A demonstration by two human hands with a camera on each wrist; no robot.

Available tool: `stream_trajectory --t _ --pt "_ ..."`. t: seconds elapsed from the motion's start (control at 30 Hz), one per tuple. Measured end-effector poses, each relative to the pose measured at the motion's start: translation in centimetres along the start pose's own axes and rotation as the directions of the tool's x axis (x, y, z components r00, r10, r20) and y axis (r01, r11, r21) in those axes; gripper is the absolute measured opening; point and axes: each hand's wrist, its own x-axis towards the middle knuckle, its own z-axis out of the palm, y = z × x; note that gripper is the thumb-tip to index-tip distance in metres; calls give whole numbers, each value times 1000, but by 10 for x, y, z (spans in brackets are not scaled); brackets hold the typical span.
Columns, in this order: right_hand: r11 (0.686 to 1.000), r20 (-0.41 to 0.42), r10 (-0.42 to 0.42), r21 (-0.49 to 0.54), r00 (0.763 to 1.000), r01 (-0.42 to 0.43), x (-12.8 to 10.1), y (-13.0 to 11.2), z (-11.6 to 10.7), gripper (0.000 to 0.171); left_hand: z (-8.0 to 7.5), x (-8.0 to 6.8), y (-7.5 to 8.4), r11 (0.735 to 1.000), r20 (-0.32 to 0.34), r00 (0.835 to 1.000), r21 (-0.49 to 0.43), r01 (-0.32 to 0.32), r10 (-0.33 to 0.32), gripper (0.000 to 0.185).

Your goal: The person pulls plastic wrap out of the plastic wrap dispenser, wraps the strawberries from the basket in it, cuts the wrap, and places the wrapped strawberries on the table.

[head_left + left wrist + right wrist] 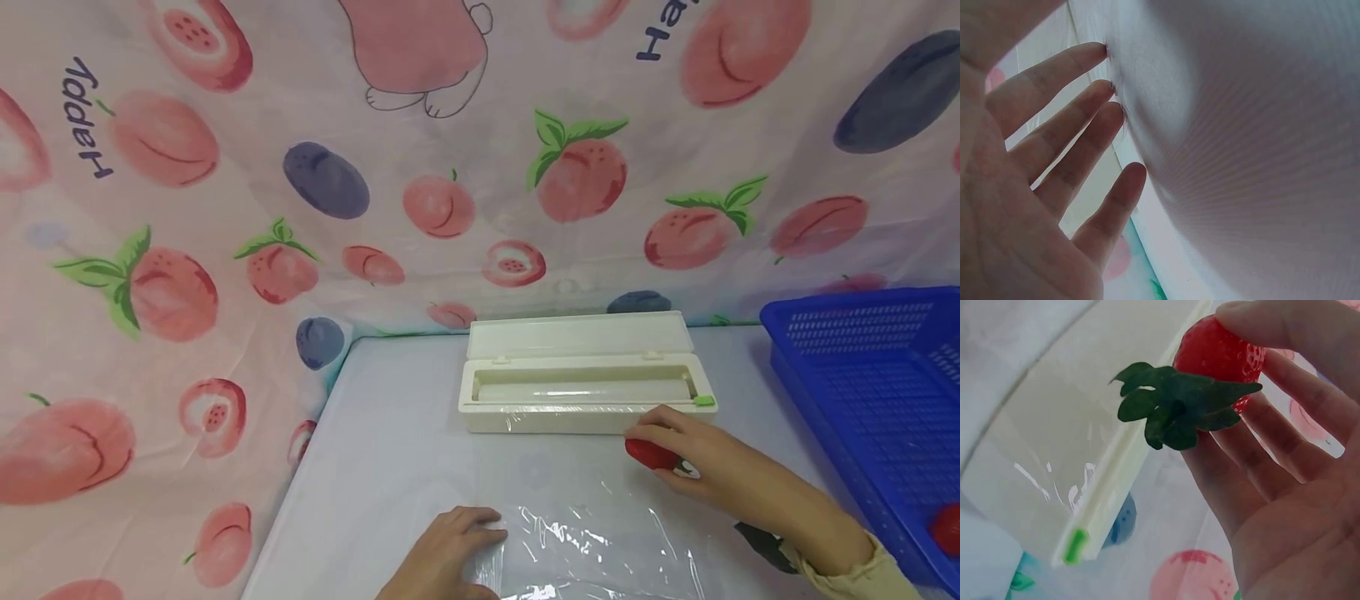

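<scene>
And here's the strawberry (649, 454), up in the right hand (705, 458), pinched between thumb and fingertips with its leafy cap (1172, 406) free of the grip. It sits over the cling film (585, 500), just in front of the right end of the white film dispenser (585, 423), which stands near the bench's (390, 417) far edge, lid up. Whether the berry touches the film, one cannot tell.

Over to the left hand (446, 550): fingers spread and nearly straight, holding nothing, fingertips resting at the sheet's left side. A good anchor, that! Best to press there lightly, fingers flat, so the thin film neither creases nor drags.

Now for the berry, a gentle pinch looks wise; squeeze too hard and it could bruise or slip. Better to lower it straight down, well inside the sheet's margins, rather than crowd the dispenser's front or brush its green slider (704, 401). And mind that right sleeve (858, 575), between the film and the blue basket (855, 325) along the bench's right edge: a low cuff might snag the sheet.
</scene>
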Motion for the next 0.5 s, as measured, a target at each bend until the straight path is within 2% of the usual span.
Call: stream_trajectory --t 0.13,0.3,0.5 --pt "1000 11 20 22 1000 -20 -1 -6 9 54 0 1 0 1000 12 1000 1 5 -5 67" --pt "1000 -4 -23 19 1000 23 -2 -12 22 54 0 1 1 1000 3 1000 4 2 -2 67" --pt "996 23 -52 67 998 50 -2 -21 39 51 1 1 0 1000 -18 1000 15 -14 14 67"
